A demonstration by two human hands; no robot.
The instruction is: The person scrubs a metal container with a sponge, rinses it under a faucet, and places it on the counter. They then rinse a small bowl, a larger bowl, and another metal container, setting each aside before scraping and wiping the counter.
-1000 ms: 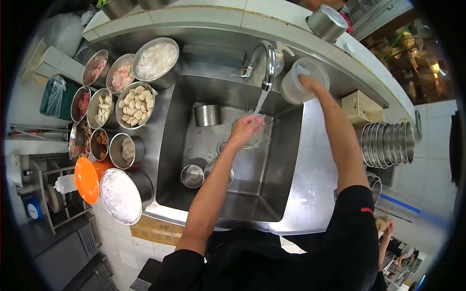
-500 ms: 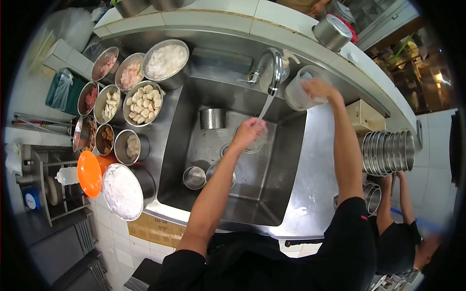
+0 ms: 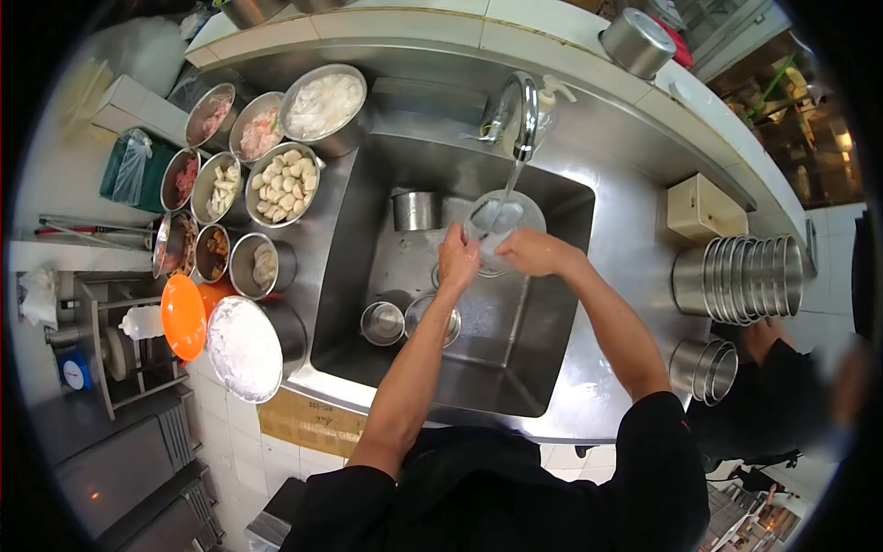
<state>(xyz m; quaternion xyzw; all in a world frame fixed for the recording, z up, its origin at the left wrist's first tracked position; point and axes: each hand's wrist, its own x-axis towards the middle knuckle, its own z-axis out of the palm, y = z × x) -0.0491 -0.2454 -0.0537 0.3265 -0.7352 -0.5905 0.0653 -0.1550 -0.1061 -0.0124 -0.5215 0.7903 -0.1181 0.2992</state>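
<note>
Water runs from the faucet (image 3: 525,120) into a clear plastic container (image 3: 529,210) above the sink (image 3: 543,368). My left hand (image 3: 457,259) closes on the container's near left side. My right hand (image 3: 535,251) is closed at its near right side, with its fingertips partly hidden. Something pale lies in the water inside; I cannot make out what. On the sink floor are a steel pot on its side (image 3: 417,211) and a small steel pot (image 3: 382,323). A round steel vessel (image 3: 432,320) sits beside it, partly behind my left forearm.
Steel pots of food crowd the left counter, including pale round pieces (image 3: 283,186) and a large pot of white powder (image 3: 244,350). On the right are stacked steel pots (image 3: 739,280), a cream box (image 3: 706,207) and nested pots (image 3: 704,371). A co-worker's sleeve (image 3: 759,396) shows beside them.
My right hand has come from the counter beside the faucet to the sink. The clear plastic container there is now under the water, between both hands. The view has shifted slightly.
</note>
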